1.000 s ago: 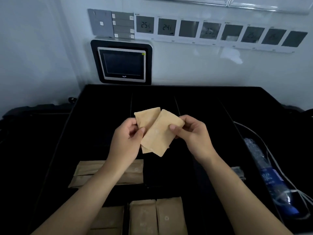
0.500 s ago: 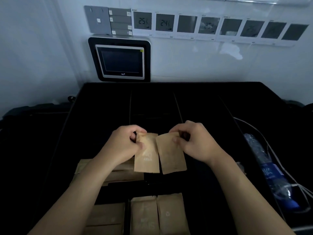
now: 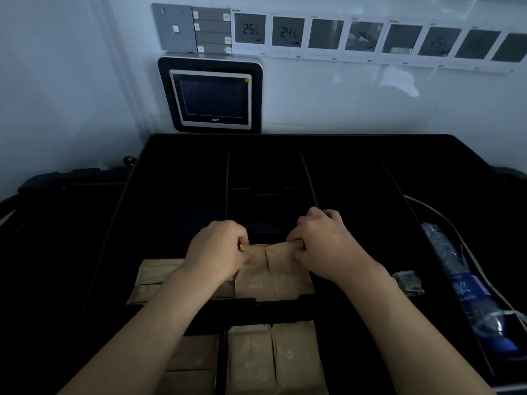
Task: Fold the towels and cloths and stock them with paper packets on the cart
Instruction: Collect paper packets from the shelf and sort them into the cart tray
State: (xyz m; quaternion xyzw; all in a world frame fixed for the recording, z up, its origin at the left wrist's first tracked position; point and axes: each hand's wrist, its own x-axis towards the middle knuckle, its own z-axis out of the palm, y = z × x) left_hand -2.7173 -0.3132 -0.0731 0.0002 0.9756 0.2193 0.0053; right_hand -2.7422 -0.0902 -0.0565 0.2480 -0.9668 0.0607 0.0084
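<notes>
Two brown paper packets lie side by side low in a middle compartment of the black cart tray (image 3: pixel 182 178). My left hand (image 3: pixel 216 252) pinches the top of the left packet (image 3: pixel 252 277). My right hand (image 3: pixel 328 243) pinches the top of the right packet (image 3: pixel 288 275). More brown packets lie flat in the compartment to the left (image 3: pixel 155 273), partly under my left forearm. Another row of packets (image 3: pixel 273 357) fills the nearest compartments.
Thin dividers split the tray into compartments. A blue-labelled plastic water bottle (image 3: pixel 467 292) and a white cable (image 3: pixel 467 246) lie in the right-hand channel, beside a small crumpled wrapper (image 3: pixel 409 282). A wall screen (image 3: pixel 212 98) and a row of thermostat panels hang behind the cart.
Both hands have lowered from mid-air into the tray. The two packets went from overlapping and raised to side by side, down in the middle compartment.
</notes>
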